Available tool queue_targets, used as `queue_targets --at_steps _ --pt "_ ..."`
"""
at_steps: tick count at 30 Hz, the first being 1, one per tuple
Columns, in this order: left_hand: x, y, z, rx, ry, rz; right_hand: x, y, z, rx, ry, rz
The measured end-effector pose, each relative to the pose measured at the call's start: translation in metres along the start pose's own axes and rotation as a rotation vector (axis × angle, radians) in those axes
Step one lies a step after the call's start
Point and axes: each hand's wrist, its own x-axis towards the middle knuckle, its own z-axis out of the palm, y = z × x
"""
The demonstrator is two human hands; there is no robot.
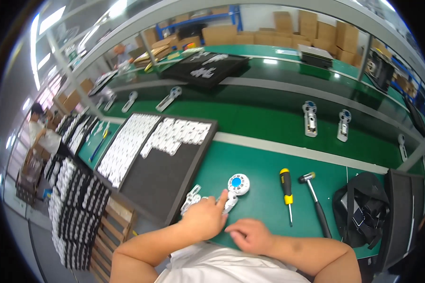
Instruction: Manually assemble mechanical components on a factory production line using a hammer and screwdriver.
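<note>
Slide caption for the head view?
Left hand at a white device with blue disc, right hand nearby; screwdriver and hammer lie on the green bench.

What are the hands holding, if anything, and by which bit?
The left hand is at the handle of the white gadget, below its round head; whether it grips can't be told. The right hand shows nothing held.

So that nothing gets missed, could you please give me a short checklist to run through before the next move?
1. Blue disc on the round-headed white device facing up: ok.
2. Left hand gripping the device securely: cannot tell, fingers partly hidden.
3. Right hand free of tools: ok.
4. Yellow-and-black screwdriver and black-handled hammer laid down: ok.
5. No loose pieces beside left hand: not ok, white pieces lie by the black tray.
</note>
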Motion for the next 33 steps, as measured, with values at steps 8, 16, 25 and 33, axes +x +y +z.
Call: queue_targets --at_steps 8,16,25,33 --pt "-0.023 0.016 -0.003 -0.197 -0.074 -0.014 0.002 0.002 0.004 -0.056 0.103 0.178" --pt "0.034 -0.138 -0.036 -0.092 0.455 -0.165 0.011 -0.012 0.011 -0.58 -0.065 0.02" --pt "0.105 -0.201 -0.003 -0.023 0.529 -0.384 0.0 -0.01 0.005 -0.441 -0.056 0.273" --pt "0.037 -0.127 -0.031 -0.331 0.864 0.097 0.002 -0.003 -0.004 -0.249 0.043 0.217"
